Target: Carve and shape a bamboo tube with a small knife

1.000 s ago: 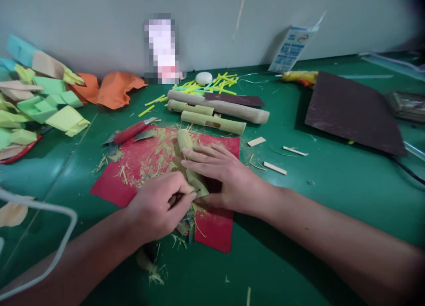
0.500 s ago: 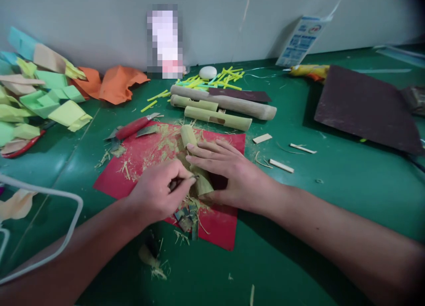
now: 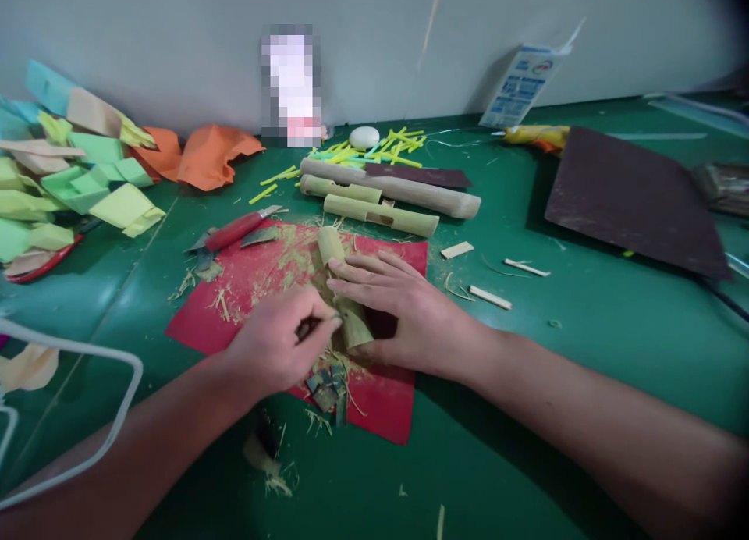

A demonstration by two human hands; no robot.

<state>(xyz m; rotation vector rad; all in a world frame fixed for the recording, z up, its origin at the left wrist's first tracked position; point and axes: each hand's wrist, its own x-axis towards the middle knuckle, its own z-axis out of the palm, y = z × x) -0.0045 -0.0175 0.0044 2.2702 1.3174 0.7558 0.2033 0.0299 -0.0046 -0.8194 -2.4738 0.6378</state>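
A green table (image 3: pixel 480 485) bears a red sheet (image 3: pixel 386 415), where right hand (image 3: pixel 403 302) (spread) and left hand (image 3: pixel 289 333) (pinching) converge on a bamboo tube (image 3: pixel 356 331) running inward from its far edge, seemingly unfinished, whereas two tubes (image 3: pixel 413 222) beyond that edge are already notched, the pinched dark piece (image 3: pixel 339 320) being unidentifiable.

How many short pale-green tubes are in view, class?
3: one tube under the right hand, on the red sheet; a front tube and a back tube lie beyond it. More may be hidden.
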